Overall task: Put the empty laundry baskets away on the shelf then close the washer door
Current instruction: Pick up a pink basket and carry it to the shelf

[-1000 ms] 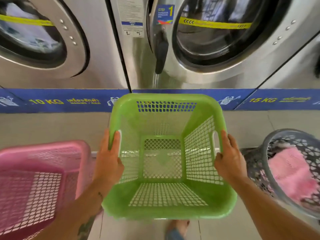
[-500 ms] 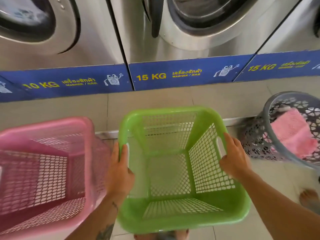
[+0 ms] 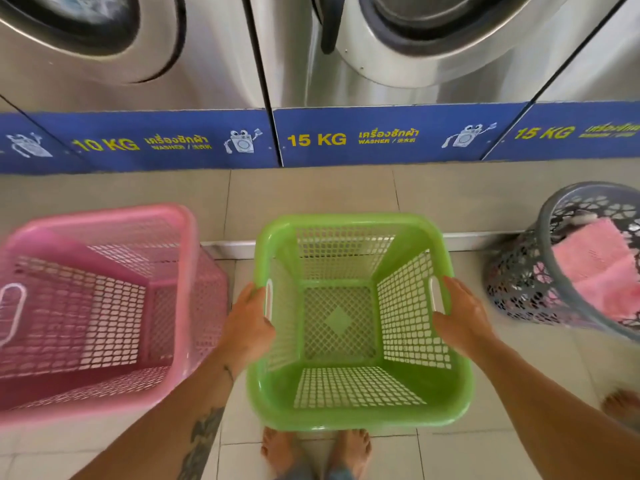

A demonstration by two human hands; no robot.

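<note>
An empty green laundry basket [image 3: 353, 403] is in front of me, upright, above my bare feet. My left hand [image 3: 247, 327] grips its left handle slot and my right hand [image 3: 462, 315] grips its right one. An empty pink basket [image 3: 104, 306] stands on the floor to the left, close beside my left forearm. The 15 KG washer [image 3: 398, 64] is straight ahead; its door [image 3: 329, 22] shows only as a dark edge at the top. No shelf is in view.
A grey round basket [image 3: 540, 271] holding pink cloth [image 3: 602, 268] sits at the right. A 10 KG washer [image 3: 121, 57] stands at the left on the raised tiled step [image 3: 311, 199]. Another person's foot [image 3: 623, 407] shows at the right edge.
The green basket has come down and toward me, away from the washer door. My view has tilted down, so the floor, both side baskets and my feet now show more.
</note>
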